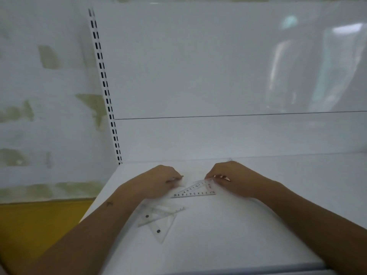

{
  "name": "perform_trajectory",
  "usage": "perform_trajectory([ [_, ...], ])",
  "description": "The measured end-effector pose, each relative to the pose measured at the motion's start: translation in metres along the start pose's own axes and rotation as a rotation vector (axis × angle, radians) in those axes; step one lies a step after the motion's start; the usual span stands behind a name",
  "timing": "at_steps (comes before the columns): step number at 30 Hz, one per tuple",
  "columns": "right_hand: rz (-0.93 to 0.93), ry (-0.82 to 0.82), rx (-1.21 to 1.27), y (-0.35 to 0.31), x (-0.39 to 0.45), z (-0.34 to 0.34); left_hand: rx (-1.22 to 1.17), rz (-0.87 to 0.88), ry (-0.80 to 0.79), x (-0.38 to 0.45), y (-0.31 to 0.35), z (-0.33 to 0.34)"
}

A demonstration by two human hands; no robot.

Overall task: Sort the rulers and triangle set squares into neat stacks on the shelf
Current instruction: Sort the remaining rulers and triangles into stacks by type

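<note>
Nearest, on the white shelf: two clear triangle set squares lying loose, overlapped and crossed at different angles, each with a dark dot showing through the plastic. Not yet a neat stack.

Further back, between both hands, a third set square, printed with black numerals along its edges, flat or nearly flat on the shelf. Right hand curled down over its square corner, fingertips pinching that corner. Left hand lowered at the pointed end, fingers bent and pressing downward; whether gripping the plastic or only pinning it cannot be told, blurred as it is.

Likely step: squaring up this triangle before adding it to a pile. To do well: keep pressure light and low, slide rather than lift, since thin clear plastic skates easily on a smooth shelf. Match right angle to right angle and long edge to long edge with the loose pair. Best to straighten the near pair first, then lay this one on top, edges flush.

Count: three set squares visible, possibly more hidden under the left forearm. Straight rulers: none visible.

Beyond, only the bare white back panel and a slotted upright at the left.
</note>
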State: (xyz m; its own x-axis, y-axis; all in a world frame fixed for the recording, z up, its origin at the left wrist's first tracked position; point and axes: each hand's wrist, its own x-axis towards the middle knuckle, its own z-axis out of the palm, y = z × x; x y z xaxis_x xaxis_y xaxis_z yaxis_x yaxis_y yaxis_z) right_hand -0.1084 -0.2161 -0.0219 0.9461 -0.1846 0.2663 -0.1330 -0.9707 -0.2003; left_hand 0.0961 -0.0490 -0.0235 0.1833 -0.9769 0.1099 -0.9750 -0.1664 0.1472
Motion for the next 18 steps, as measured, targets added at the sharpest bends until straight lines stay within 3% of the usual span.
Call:
perform_trajectory([
  [3, -0.01, -0.001, 0.028, 0.007, 0.0, -0.005, -0.07, -0.001, -0.034, 0.003, 0.003, 0.007],
  [9, 0.062, 0.018, 0.194, 0.02, -0.004, -0.009, -0.152, 0.049, 0.062, 0.009, -0.016, 0.009],
  [13, 0.086, 0.021, 0.242, 0.025, -0.005, -0.011, -0.036, 0.047, 0.089, 0.01, -0.013, 0.007],
  [18, 0.096, -0.001, 0.238, 0.024, -0.002, -0.013, -0.108, 0.099, 0.015, 0.0, 0.019, 0.003],
])
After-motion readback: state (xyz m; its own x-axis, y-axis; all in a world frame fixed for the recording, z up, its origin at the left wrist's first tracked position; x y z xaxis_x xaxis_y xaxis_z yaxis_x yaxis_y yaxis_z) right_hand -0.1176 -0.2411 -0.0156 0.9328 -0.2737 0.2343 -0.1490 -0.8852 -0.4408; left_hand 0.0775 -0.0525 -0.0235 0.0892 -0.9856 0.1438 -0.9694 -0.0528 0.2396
